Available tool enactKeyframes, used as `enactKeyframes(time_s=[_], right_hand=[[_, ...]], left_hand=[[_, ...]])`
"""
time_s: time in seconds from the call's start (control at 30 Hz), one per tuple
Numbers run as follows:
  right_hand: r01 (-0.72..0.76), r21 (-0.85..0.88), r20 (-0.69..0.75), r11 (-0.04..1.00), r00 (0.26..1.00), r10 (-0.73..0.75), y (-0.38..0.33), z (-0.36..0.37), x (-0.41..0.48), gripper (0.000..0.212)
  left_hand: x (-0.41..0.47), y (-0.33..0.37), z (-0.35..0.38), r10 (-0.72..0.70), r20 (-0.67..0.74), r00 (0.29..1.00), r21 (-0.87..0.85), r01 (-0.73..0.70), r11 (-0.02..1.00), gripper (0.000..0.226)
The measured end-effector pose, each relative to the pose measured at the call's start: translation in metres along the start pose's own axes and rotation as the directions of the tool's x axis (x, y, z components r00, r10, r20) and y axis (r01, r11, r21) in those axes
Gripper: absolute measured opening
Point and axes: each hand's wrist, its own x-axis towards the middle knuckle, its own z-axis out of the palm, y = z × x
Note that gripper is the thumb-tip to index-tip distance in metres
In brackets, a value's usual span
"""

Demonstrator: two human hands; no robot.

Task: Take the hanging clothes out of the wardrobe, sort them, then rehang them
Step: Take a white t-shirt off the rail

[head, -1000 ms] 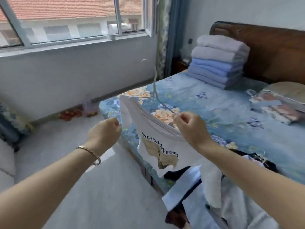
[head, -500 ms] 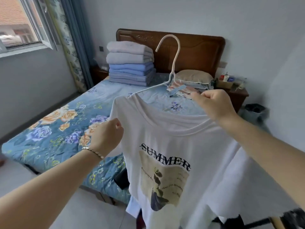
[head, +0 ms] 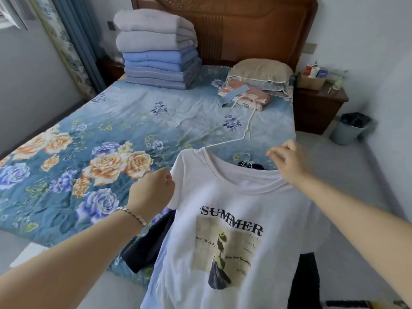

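A white T-shirt point(head: 236, 197) printed "SUMMER" hangs on a thin white hanger point(head: 247, 128), held up over the foot of the bed. My left hand point(head: 153, 192) grips the shirt's left shoulder. My right hand point(head: 287, 159) pinches the right shoulder at the collar. The hanger's hook points away from me toward the pillow. Dark clothes point(head: 147, 246) and several metal hanger hooks point(head: 245, 162) lie on the bed behind and under the shirt, mostly hidden by it.
The floral blue bedspread point(head: 111, 134) covers the bed. A stack of folded blankets point(head: 156, 50) and a pillow point(head: 260, 70) sit by the wooden headboard. A nightstand point(head: 318, 103) and a bin point(head: 350, 130) stand at the right, curtains point(head: 73, 41) at the left.
The view swung from the window to the bed and tipped down. The shirt came lower with its hanger tilting away from me; both hands kept hold of its shoulders.
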Motion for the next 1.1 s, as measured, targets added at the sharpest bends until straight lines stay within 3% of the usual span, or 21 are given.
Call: enactKeyframes(time_s=[0.1,0.2,0.33,0.43,0.53,0.6,0.67,0.73,0.87,1.0,1.1], right_hand=[[-0.076,-0.135,0.143,0.988,0.985,0.095,0.052,0.056,0.034,0.015],[-0.060,-0.346,0.356,0.936,0.915,0.190,0.093,0.108,0.055,0.022],[-0.252,-0.498,0.333,0.830,0.828,0.451,0.137,0.160,0.077,0.026],[-0.440,-0.484,0.283,0.756,0.739,0.611,0.165,0.189,0.092,0.029],[-0.552,-0.419,0.266,0.721,0.684,0.679,0.187,0.207,0.105,0.028],[-0.566,-0.402,0.329,0.720,0.644,0.691,0.194,0.214,0.107,0.033],[-0.484,-0.441,0.442,0.756,0.616,0.652,0.188,0.219,0.100,0.037],[-0.309,-0.475,0.603,0.824,0.567,0.561,0.174,0.225,0.091,0.032],[-0.065,-0.337,0.868,0.939,0.365,0.336,0.116,0.235,0.070,0.031],[0.124,-0.152,0.950,0.981,0.291,0.110,0.029,0.243,0.053,0.031],[0.303,0.004,0.974,0.953,0.214,-0.072,-0.053,0.241,0.032,0.032]], left_hand=[[0.044,0.020,0.039,-0.068,0.045,0.997,0.027,0.067,0.997,0.015],[0.086,0.037,0.079,-0.124,0.094,0.988,0.036,0.121,0.992,0.015],[0.126,0.050,0.129,-0.173,0.162,0.972,0.001,0.175,0.984,0.016],[0.141,0.053,0.160,-0.166,0.223,0.960,0.057,0.158,0.986,0.018],[0.150,0.051,0.182,-0.136,0.285,0.949,0.100,0.112,0.989,0.017],[0.154,0.047,0.190,-0.161,0.326,0.931,0.089,0.139,0.986,0.019],[0.155,0.041,0.195,-0.205,0.370,0.906,0.077,0.190,0.979,0.021],[0.149,0.033,0.195,-0.245,0.425,0.871,0.085,0.231,0.969,0.021],[0.125,0.004,0.188,-0.294,0.505,0.812,0.088,0.290,0.953,0.022],[0.083,-0.031,0.161,-0.427,0.491,0.759,0.084,0.447,0.891,0.028],[0.033,-0.061,0.122,-0.512,0.441,0.737,0.077,0.538,0.840,0.025]])
